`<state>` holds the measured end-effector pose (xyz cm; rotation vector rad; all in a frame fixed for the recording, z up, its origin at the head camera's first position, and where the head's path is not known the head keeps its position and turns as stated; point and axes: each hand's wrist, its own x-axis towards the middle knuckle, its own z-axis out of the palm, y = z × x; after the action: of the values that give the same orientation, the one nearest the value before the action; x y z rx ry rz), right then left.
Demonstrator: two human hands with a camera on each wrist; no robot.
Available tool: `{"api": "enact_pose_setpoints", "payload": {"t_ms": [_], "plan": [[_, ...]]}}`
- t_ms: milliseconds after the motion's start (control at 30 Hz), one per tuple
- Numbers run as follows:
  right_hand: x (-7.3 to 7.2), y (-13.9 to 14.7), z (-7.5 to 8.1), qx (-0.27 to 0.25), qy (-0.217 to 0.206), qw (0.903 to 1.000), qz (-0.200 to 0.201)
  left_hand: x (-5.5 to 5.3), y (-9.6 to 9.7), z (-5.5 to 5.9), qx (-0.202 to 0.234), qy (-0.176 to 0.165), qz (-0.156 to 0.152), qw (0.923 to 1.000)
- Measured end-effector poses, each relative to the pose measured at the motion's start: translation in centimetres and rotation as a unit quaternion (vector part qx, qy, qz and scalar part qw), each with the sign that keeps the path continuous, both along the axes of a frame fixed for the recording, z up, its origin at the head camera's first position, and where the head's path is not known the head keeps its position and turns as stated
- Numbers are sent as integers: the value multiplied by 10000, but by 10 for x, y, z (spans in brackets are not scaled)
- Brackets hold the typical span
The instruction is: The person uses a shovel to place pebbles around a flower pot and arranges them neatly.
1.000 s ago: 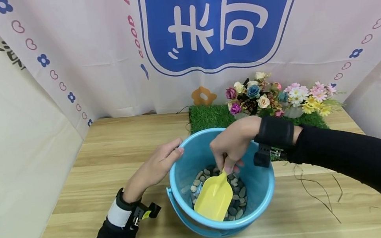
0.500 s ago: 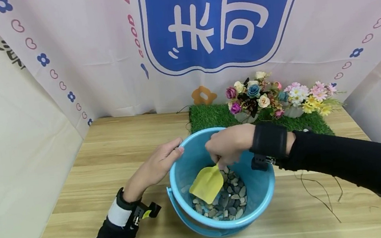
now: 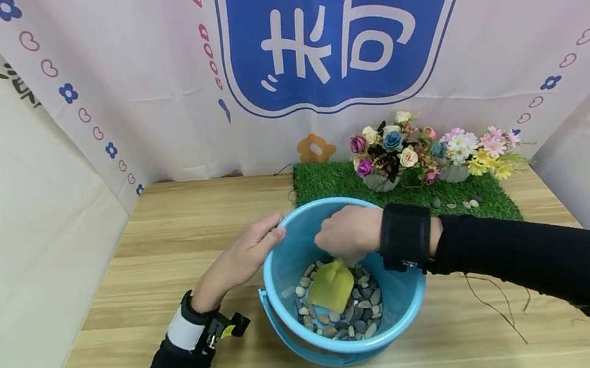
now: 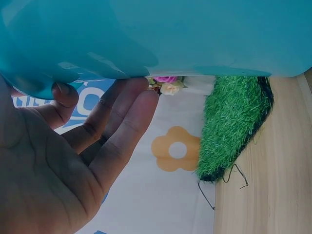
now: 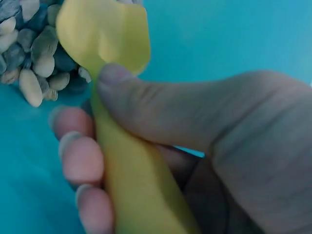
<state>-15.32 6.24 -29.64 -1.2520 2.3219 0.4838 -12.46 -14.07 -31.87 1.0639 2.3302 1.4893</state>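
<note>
The right hand (image 3: 349,234) held the yellow shovel (image 3: 332,290) by its handle, thumb along the top, with the blade low inside the blue bucket (image 3: 398,285), over grey and tan pebbles (image 3: 365,313). The left hand (image 3: 243,255) touched the bucket's side near the rim, fingers fairly straight. Behind stood artificial flowers (image 3: 400,149) on a grass mat (image 3: 322,180).
</note>
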Motion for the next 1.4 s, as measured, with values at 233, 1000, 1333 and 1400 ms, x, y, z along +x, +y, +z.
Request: {"api": "enact_pose_setpoints", "payload": {"t_ms": [233, 1000, 1333, 1400], "plan": [[-9, 4, -7, 134, -1070, 9940, 160, 1, 1, 2, -52, -37, 16, 10000], [-22, 13, 1, -180, -2927, 9559, 183, 2, 0, 2, -11, -47, 43, 10000], [-39, 19, -13, -163, -2981, 9532, 475, 1, 0, 0, -13, -77, 42, 10000], [-39, 21, -9, -224, -2941, 9541, 527, 1, 0, -1, -20, -82, 46, 10000]]}}
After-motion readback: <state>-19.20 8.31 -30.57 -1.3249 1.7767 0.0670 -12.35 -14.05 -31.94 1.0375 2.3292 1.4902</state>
